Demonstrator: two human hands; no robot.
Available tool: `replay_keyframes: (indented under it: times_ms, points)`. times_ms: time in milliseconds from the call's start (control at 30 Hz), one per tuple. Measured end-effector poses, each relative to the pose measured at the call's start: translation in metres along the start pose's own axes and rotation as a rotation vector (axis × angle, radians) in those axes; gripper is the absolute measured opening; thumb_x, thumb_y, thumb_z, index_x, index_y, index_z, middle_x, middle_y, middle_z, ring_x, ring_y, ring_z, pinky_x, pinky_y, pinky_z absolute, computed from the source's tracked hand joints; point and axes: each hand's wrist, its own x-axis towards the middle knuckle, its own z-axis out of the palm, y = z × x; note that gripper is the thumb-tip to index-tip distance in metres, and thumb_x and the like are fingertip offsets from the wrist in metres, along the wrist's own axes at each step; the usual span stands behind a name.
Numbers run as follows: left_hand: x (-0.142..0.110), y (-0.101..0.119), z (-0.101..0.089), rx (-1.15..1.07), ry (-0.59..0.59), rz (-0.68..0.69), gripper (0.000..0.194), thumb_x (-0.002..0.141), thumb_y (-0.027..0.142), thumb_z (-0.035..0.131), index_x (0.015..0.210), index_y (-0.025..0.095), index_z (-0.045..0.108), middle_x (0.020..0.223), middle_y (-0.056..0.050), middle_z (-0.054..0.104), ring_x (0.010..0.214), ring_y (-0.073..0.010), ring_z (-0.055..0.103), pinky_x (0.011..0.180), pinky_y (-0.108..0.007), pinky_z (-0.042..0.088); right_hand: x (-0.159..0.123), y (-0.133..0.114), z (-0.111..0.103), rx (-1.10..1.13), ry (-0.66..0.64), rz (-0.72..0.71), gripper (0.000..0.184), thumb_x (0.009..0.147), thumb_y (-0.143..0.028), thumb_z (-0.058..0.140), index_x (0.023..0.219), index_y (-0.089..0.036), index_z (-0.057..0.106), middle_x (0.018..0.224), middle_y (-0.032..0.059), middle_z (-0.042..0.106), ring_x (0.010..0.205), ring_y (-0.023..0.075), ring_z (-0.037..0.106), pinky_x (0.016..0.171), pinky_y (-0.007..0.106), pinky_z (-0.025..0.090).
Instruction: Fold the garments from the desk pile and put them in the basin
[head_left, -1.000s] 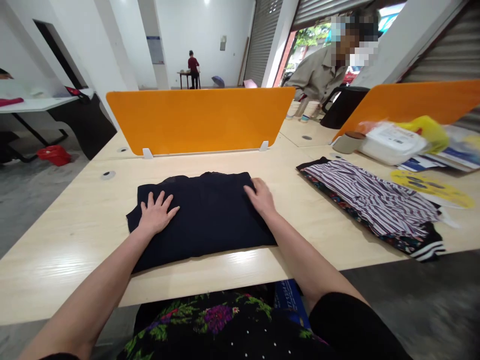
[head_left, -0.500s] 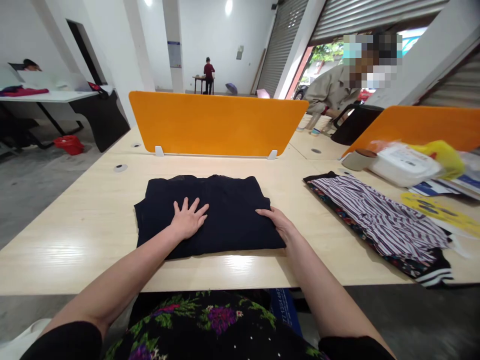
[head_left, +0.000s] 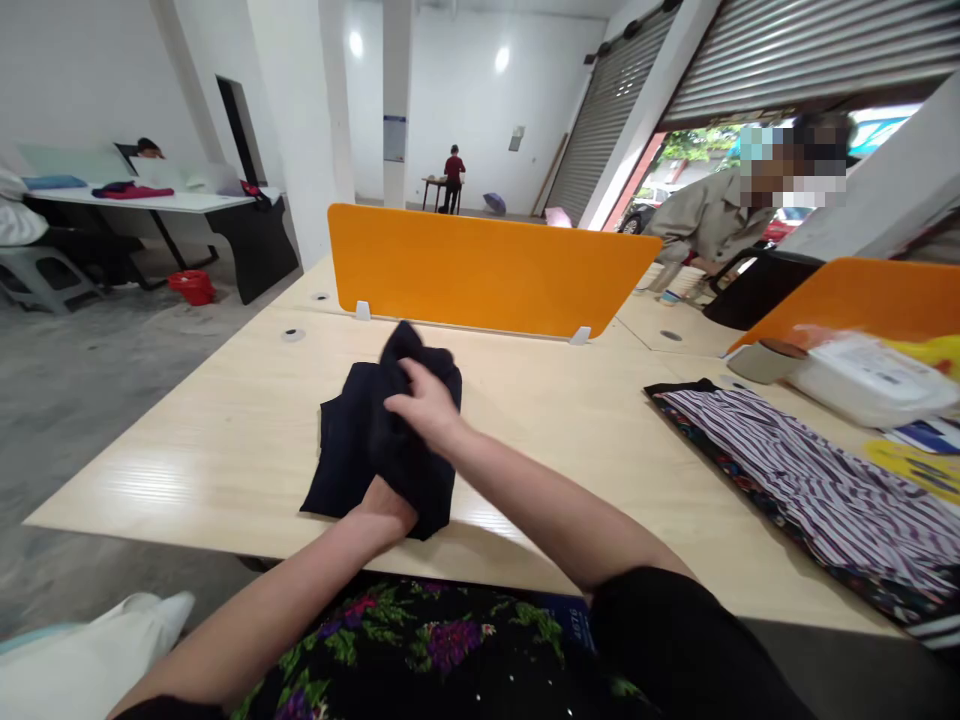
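Observation:
A dark navy garment lies on the light wooden table in front of me, its right part lifted and folded over toward the left. My right hand grips the top layer of the raised part, thumb and fingers closed on the cloth. Under that folded-over part sits my left hand; its fingers are hidden by the fabric, and only the back of the hand and wrist show. The exact kind of garment does not show.
Folded striped clothes lie on the right, near a white plastic box and a yellow fan-like sheet. An orange divider borders the far side. Behind it at right, a person in a beige shirt leans near a black jug.
My right hand has lifted the garment's right side and carried it leftward over the rest. My left hand, flat on top before, is now beneath the fold. The view has turned left.

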Motion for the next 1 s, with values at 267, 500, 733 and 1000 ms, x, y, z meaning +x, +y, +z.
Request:
replay_keyframes:
  times_ms: [267, 500, 733, 1000]
  points:
    - [-0.045, -0.034, 0.012, -0.049, -0.133, -0.01, 0.055, 0.09, 0.029, 0.038, 0.143, 0.022, 0.046, 0.149, -0.006, 0.044, 0.141, -0.0253, 0.034, 0.119, -0.043, 0.023, 0.037, 0.026, 0.036, -0.304, -0.237, -0.292, 0.035, 0.095, -0.037, 0.05, 0.126, -0.025, 0.063, 0.14, 0.0059, 0.054, 0.133, 0.0275, 0.043, 0.113, 0.052, 0.03]
    - [-0.08, -0.056, -0.012, -0.227, -0.199, 0.259, 0.05, 0.086, 0.019, 0.039, 0.132, 0.026, 0.058, 0.129, -0.002, 0.064, 0.129, -0.0197, 0.05, 0.116, -0.036, 0.03, 0.02, 0.057, 0.032, -0.871, -0.387, -0.141, 0.059, 0.099, -0.056, 0.029, 0.148, -0.024, 0.04, 0.155, 0.0099, 0.033, 0.138, 0.038, 0.032, 0.112, 0.063, 0.018]
    - [-0.148, -0.076, -0.066, -0.232, 0.355, -0.318, 0.035, 0.089, 0.015, 0.037, 0.103, 0.021, 0.068, 0.108, -0.004, 0.071, 0.095, -0.0171, 0.067, 0.082, -0.028, 0.054, -0.003, 0.046, -0.005, -0.791, -0.412, -0.118, 0.055, 0.098, -0.052, 0.036, 0.145, -0.024, 0.044, 0.151, 0.0099, 0.041, 0.127, 0.0343, 0.047, 0.103, 0.054, 0.038]
    - [-0.089, -0.03, -0.09, 0.122, 0.496, -0.278, 0.045, 0.091, 0.035, 0.053, 0.136, 0.028, 0.053, 0.15, -0.006, 0.043, 0.145, -0.0338, 0.024, 0.116, -0.059, 0.02, 0.015, 0.047, -0.004, -0.68, -0.38, -0.382, 0.052, 0.1, -0.053, 0.032, 0.147, -0.031, 0.04, 0.157, 0.0022, 0.031, 0.146, 0.0296, 0.018, 0.115, 0.062, 0.012]
